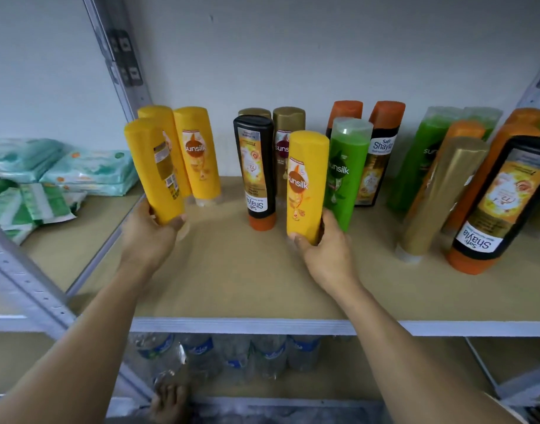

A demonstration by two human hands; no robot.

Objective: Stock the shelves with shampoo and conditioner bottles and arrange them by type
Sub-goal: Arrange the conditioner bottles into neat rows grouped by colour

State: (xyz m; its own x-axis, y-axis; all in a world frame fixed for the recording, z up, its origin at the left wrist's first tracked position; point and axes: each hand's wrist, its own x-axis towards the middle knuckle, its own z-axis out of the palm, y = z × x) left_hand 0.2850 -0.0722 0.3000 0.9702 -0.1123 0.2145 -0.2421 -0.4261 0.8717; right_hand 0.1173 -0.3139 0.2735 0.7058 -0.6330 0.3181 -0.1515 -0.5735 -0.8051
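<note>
The left hand [149,235] grips a yellow bottle [154,169] by its base near the shelf's [232,280] left edge. The right hand [328,255] grips a yellow Sunsilk bottle [305,179] mid-shelf, between a black bottle [256,166] and a green bottle [345,175].

leftmost yellow bottle [154,171]: plain yellow, silver-grey back label. front yellow bottle [305,185]: yellow, brown-orange logo patch, white lettering. black bottle [256,166]: black body, orange cap, yellow-gold label, white band. gold bottle [288,123]: gold cap, maroon logo. green bottle [345,175]: translucent green, clear cap. shelf board [232,270]: tan. wipes packs [88,169]: mint green, orange spots. water bottles [262,353]: clear, blue labels.
</note>
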